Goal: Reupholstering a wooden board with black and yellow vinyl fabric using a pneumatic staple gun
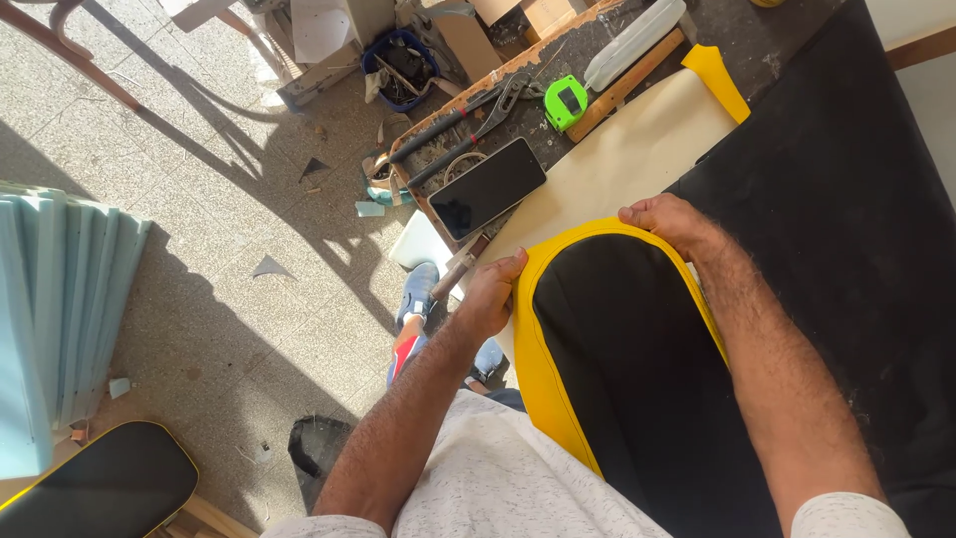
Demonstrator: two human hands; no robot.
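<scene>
Left hand [490,295]: gripping the left edge of the seat cover [622,339], fingers curled round its yellow border
Right hand [669,223]: closed over the cover's top curve
Seat cover: black with yellow trim, lying on the worktop [856,199] before the person
Cream sheet [617,159]: just beyond the cover
Phone [487,187]: dark, beside the pliers [468,125]
Tape measure [565,102]: green, farther back

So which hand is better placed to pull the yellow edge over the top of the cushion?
Probably the right hand: it rests on the top curve of the black and yellow cushion. The left hand grips lower, on the side edge.
</scene>
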